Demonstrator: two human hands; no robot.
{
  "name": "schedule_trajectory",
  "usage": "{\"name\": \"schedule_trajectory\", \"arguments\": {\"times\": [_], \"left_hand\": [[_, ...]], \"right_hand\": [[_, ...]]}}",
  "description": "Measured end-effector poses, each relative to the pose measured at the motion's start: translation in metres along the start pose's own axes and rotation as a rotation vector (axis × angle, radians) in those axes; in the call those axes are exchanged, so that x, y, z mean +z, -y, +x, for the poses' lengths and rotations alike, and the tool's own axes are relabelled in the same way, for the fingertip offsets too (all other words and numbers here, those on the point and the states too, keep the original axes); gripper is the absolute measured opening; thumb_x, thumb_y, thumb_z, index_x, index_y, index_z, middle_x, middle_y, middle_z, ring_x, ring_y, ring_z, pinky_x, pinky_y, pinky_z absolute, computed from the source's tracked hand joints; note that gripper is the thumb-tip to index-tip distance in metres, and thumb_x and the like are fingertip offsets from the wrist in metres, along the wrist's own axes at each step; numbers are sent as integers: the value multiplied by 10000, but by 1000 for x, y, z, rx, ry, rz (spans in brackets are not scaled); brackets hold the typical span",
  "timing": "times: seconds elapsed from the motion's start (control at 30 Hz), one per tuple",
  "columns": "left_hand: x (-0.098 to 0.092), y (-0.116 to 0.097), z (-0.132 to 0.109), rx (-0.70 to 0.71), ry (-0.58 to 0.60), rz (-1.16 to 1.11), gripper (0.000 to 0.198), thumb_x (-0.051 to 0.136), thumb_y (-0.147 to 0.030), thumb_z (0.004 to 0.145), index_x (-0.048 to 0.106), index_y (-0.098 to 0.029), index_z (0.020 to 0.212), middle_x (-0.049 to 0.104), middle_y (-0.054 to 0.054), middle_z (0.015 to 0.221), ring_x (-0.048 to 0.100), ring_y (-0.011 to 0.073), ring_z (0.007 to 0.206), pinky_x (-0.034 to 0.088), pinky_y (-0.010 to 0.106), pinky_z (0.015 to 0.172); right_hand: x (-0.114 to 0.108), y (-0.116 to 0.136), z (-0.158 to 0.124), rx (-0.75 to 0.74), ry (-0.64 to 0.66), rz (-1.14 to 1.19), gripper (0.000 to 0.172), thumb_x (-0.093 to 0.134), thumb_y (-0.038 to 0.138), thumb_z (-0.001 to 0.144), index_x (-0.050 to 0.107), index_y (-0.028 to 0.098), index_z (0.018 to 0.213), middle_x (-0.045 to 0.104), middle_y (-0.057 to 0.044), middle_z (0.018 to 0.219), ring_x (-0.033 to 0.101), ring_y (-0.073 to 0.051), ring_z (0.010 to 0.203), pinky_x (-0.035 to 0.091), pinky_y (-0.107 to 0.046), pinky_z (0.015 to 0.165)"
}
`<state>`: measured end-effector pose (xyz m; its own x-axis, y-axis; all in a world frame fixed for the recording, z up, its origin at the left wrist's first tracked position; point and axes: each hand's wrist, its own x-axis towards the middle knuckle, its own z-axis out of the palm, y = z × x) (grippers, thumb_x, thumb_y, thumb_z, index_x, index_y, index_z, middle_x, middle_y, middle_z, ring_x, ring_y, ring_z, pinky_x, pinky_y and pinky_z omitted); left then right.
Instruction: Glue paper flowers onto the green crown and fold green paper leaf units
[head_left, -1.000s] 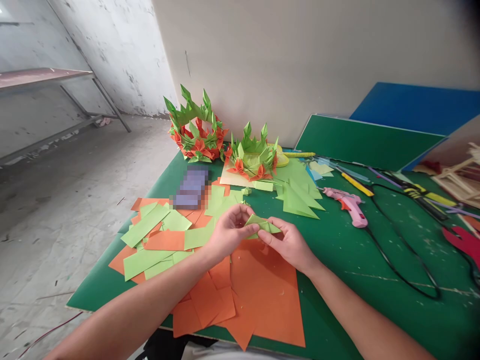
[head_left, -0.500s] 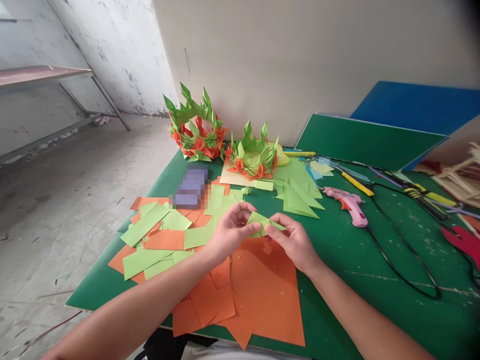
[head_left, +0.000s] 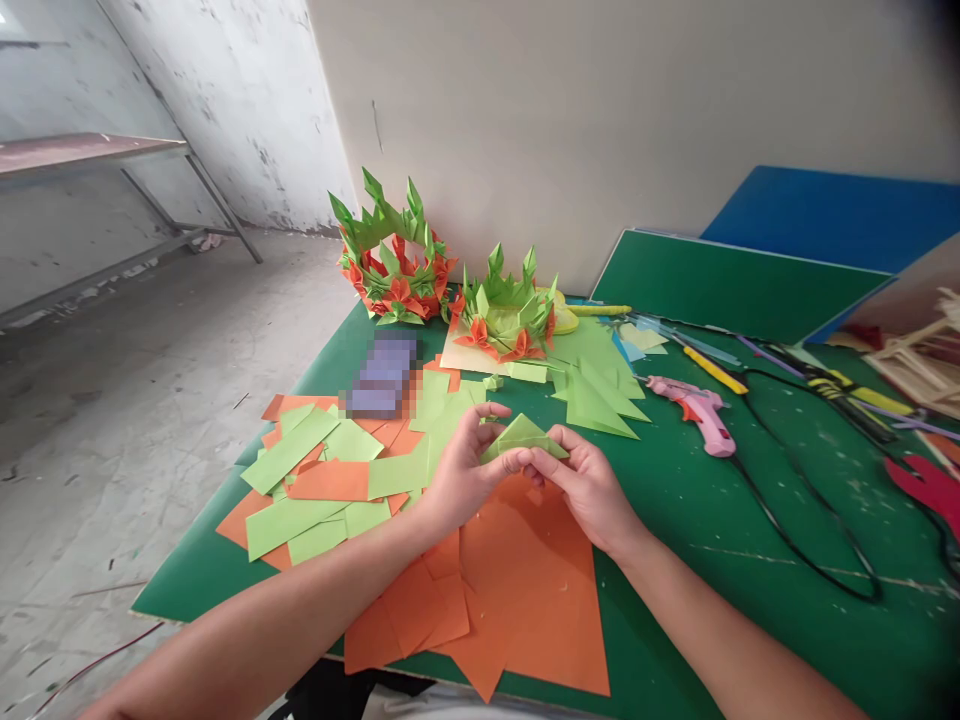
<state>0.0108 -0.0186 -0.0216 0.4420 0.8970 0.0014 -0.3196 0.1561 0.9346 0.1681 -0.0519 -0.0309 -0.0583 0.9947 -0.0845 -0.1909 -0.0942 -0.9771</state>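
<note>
Between my two hands is a small green folded paper (head_left: 523, 432), its pointed tip facing up and away from me. My left hand (head_left: 469, 465) pinches its left side, thumb along the lower edge. The right side is gripped by my right hand (head_left: 587, 480), whose thumb meets the left one near the bottom edge. Both hands are above a large orange paper sheet (head_left: 536, 590). To the left lie loose green paper strips (head_left: 292, 447) mixed with orange paper pieces (head_left: 328, 479). Two green and orange paper crowns stand farther back, a taller one (head_left: 397, 290) and a lower one (head_left: 510, 315).
A pink glue gun (head_left: 701, 410) with a black cord lies on the green table (head_left: 675, 510) at right. Pliers (head_left: 847, 395) and a yellow-handled tool (head_left: 712, 367) are beyond it. A blurred-out purple object (head_left: 382, 375) sits left. Green pointed paper sheets (head_left: 596, 390) lie behind my hands.
The green paper has turned between my fingers and now shows a triangular peak pointing up. My thumbs have come together along its lower edge.
</note>
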Motion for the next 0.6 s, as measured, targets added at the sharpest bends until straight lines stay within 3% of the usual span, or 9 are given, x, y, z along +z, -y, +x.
{"name": "schedule_trajectory", "arguments": {"times": [0.13,0.37,0.6], "left_hand": [[-3,0,1,23,-6,15,405,750,-352,758,451,-230,1002,637,-23,798,662,135,732,509,290,738],[-5,8,3,141,-130,208,243,758,-313,732,583,-209,865,603,7,858,593,130,778,504,265,684],[-7,12,-1,159,-170,380,163,713,-286,776,614,-217,883,621,19,870,574,146,789,471,284,689]], "right_hand": [[-3,1,1,32,-60,35,316,738,437,763,529,202,727,631,2,689,538,-121,632,443,-248,602],[-5,-2,1,52,-32,66,295,753,405,759,548,194,745,632,10,683,531,-106,630,429,-236,605],[-2,-1,1,47,-34,22,317,752,434,749,550,191,723,613,15,661,515,-107,611,418,-239,580]]}}
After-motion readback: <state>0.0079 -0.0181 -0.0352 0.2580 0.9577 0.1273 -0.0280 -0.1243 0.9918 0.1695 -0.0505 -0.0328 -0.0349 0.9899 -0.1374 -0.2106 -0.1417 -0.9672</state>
